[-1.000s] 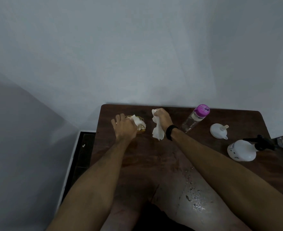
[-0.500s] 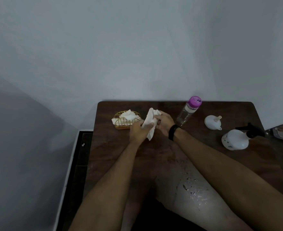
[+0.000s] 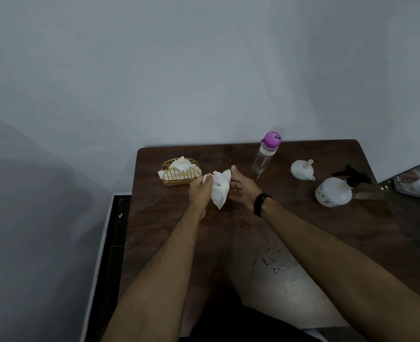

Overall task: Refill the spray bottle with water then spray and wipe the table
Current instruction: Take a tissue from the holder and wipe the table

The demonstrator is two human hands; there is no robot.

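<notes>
Dim light blurs the right hand's (image 3: 241,188) grip, so whether it pinches the tissue (image 3: 220,187) is unclear; the left hand (image 3: 200,187) is closed around the tissue's upper edge. The white spray bottle (image 3: 333,191) lies on its side at the table's (image 3: 302,230) right, black nozzle pointing upper right.

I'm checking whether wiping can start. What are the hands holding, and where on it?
The left hand grips a white tissue by its upper left edge. The right hand is open beside it, perhaps touching its right edge.
</notes>
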